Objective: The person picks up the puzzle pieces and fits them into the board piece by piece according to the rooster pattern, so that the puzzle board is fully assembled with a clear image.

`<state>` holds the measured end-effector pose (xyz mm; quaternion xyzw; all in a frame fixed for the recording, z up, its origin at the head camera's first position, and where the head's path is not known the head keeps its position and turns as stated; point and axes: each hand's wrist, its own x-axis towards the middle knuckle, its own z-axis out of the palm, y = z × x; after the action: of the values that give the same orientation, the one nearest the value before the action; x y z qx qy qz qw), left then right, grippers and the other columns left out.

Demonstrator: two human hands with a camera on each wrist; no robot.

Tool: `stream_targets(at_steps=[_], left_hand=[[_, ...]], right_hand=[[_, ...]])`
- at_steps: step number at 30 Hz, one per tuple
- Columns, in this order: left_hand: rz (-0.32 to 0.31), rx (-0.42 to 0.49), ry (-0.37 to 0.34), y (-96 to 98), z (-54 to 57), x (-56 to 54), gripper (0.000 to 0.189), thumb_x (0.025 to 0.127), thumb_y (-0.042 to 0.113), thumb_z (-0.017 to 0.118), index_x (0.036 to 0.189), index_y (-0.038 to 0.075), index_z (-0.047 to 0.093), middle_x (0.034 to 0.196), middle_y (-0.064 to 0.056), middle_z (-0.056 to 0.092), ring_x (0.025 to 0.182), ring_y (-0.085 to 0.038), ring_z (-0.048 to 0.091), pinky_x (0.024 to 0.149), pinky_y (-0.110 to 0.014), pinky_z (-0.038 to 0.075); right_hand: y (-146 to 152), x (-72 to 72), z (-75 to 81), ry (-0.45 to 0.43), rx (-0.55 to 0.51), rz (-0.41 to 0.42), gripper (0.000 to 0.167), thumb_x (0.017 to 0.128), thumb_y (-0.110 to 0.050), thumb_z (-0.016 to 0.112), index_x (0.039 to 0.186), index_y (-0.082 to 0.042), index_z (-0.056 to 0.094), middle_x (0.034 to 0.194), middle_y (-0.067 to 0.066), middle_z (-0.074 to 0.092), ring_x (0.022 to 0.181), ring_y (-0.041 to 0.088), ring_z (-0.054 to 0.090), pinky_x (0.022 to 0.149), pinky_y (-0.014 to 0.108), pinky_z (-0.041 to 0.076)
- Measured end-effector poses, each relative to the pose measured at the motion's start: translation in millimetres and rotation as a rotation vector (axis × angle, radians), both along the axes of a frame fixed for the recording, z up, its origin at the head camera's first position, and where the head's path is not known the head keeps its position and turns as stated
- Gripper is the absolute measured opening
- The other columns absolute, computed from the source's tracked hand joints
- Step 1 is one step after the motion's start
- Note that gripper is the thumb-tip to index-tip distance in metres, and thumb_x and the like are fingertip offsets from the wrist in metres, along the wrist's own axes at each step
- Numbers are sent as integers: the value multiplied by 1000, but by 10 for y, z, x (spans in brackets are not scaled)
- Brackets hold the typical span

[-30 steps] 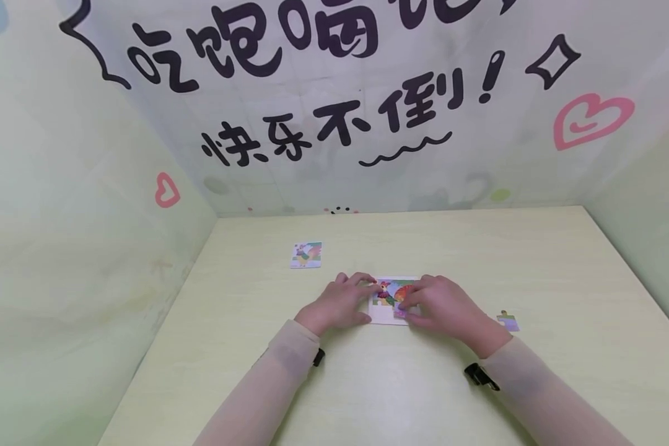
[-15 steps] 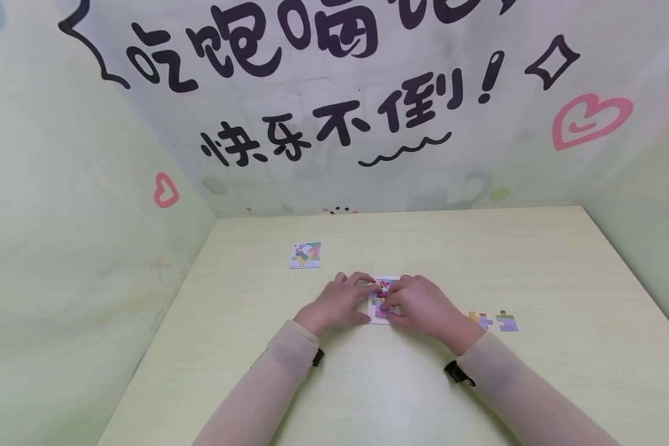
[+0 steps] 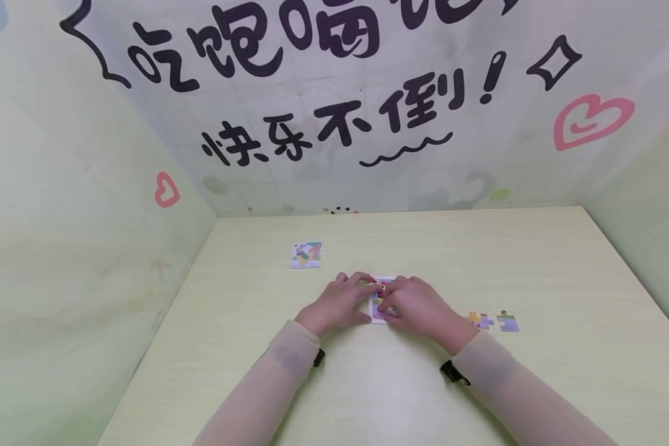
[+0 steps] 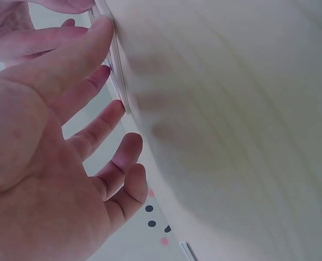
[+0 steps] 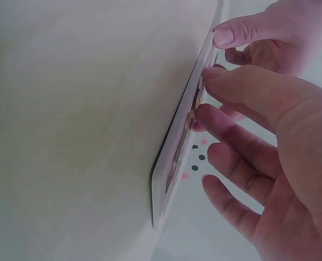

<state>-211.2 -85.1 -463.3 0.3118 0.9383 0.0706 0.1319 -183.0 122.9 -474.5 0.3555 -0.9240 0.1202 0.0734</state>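
Note:
A small white-framed jigsaw board (image 3: 393, 278) lies flat between my hands in the head view, much of its colourful picture covered by fingers. At its left side my left hand (image 3: 339, 305) keeps the board in place, thumb by the near corner and other fingers at the upper left. My right hand (image 3: 424, 310) reaches over the board and pinches a puzzle piece (image 5: 200, 89) between thumb and forefinger, right at the board's surface. Its remaining fingers are loosely bent in the right wrist view. Other fitted pieces (image 5: 182, 144) show along the board there.
Two loose puzzle pieces, one orange and purple (image 3: 481, 320) and one green and purple (image 3: 508, 321), lie right of my right forearm. Farther back on the left is a square picture card (image 3: 306, 255). A printed cloth (image 3: 312, 186) hangs behind the table.
My right hand has moved left across the board with the puzzle piece, then settled with only a slight shift. That uncovers the orange and purple piece. My left hand has stayed put.

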Motion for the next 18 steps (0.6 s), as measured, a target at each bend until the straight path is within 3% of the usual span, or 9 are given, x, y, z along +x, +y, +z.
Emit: stream_targets(at_steps=[18], left_hand=[[-2,5,-3,-13,-32,-3,73,91,38,79,156,34,47,161,6,40,118,-27,48,94,-41,46]], right_hand=[[-18,20,-18,17,-33,18,5,83,-19,86,88,-20,85,93,-5,72,93,20,69,86,47,57]])
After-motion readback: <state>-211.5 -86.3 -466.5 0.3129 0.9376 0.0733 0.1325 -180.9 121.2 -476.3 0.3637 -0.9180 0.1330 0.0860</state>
